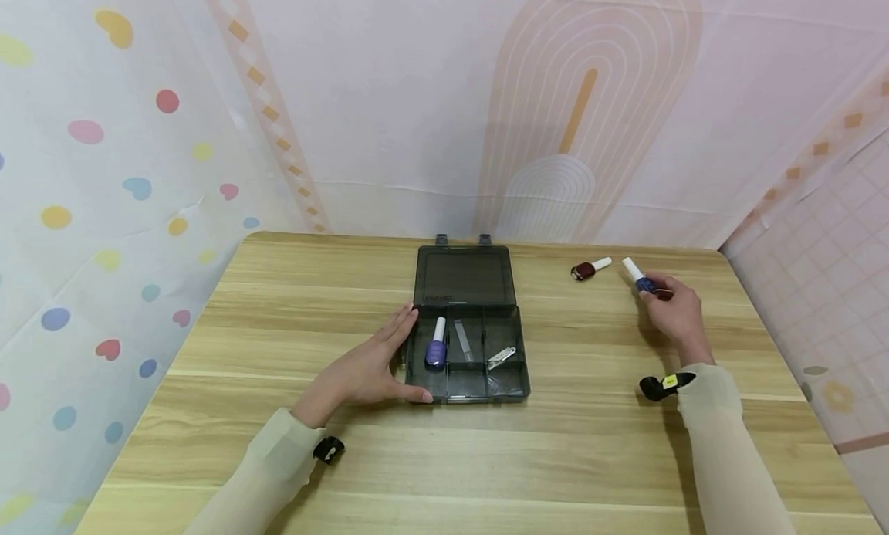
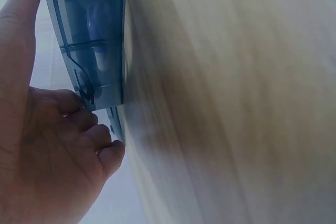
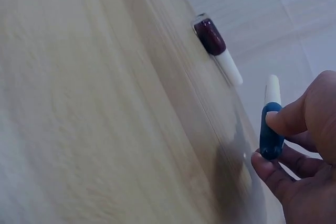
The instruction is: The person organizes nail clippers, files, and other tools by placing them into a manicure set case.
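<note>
The right hand [image 1: 677,313] is pinching the blue bottle [image 1: 645,285] at far right; the left hand [image 1: 364,369], fingers extended, is touching the box's [image 1: 496,328] left side, well left of the bottle.

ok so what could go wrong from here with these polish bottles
The blue nail polish bottle, pinched by its body in the right hand above the table, could slip. The dark red nail polish bottle lies on its side near the table's far edge, so a bump might roll it. If the left hand pushes the compartment box, the purple nail polish bottle inside may shift.
</note>
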The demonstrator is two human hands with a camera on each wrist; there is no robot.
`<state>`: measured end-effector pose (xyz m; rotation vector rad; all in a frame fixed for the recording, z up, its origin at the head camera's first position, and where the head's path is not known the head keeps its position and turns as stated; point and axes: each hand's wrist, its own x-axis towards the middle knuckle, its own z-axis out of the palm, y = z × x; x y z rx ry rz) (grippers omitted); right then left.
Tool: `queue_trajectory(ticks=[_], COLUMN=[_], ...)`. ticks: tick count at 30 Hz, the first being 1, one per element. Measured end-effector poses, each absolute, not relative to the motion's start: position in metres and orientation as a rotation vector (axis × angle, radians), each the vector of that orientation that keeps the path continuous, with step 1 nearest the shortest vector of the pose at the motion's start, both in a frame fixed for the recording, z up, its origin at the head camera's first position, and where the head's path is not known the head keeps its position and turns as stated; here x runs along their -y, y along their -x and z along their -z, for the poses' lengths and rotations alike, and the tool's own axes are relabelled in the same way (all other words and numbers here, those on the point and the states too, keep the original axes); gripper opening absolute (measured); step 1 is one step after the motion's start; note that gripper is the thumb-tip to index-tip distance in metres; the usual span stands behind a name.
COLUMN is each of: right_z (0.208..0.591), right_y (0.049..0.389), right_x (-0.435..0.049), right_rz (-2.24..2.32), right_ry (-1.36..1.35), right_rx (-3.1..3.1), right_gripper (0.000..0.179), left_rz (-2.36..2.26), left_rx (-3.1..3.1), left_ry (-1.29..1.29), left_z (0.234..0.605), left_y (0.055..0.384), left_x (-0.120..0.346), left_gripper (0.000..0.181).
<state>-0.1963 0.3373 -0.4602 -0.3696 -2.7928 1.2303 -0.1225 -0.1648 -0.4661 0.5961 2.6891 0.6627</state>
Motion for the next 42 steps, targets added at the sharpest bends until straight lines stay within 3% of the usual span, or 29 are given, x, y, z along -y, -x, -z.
queue_trajectory(ticks=[11,42], right_z=[0.461,0.452], right_y=[0.188,0.164], right_x=[-0.326,-0.259], right_rz=[-1.319,-1.609], right_ry=[0.391,0.111], right_rx=[2.774,2.796], right_gripper=[0.048,0.051], left_rz=[-0.667,-0.682], left_rx=[-2.69,-2.699], left_ry=[-0.594,-0.61], left_z=[0.466,0.468], left_y=[0.123,0.125], left_x=[0.164,0.166], left_gripper=[0.142,0.143])
